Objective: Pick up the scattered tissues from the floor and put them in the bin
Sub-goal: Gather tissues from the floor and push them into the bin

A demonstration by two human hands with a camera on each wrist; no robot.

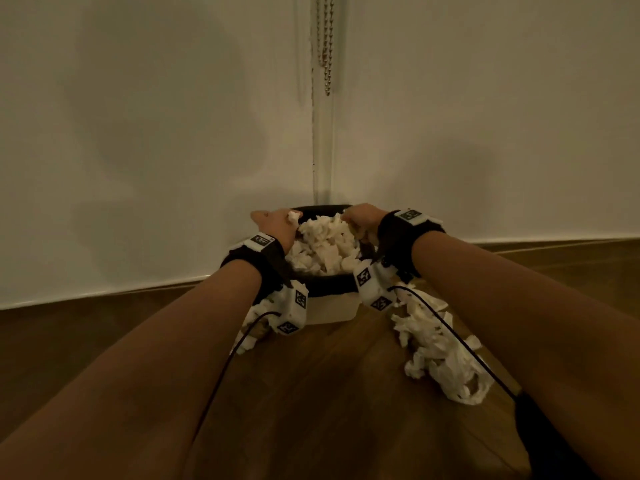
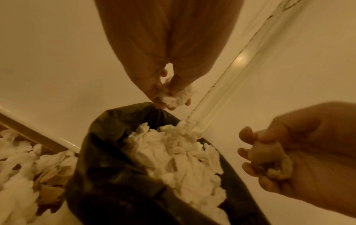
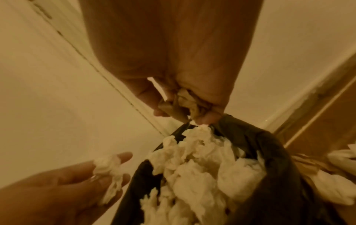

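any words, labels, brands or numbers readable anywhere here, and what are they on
None: no readable words, brands or numbers appear in any view.
The white wrist camera housings carry square black-and-white coded marker patterns, not text.
The marker tags on the black wrist straps are also patterns only, too small and blurred to decode.
The bin, its black liner, the tissues and the wall bear no printing that shows.

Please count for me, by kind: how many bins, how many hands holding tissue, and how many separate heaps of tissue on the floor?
Bin: 1
Hands holding tissue, left hand and right hand: 2
Floor heaps of tissue, left heap and right heap: 2
Total: 5
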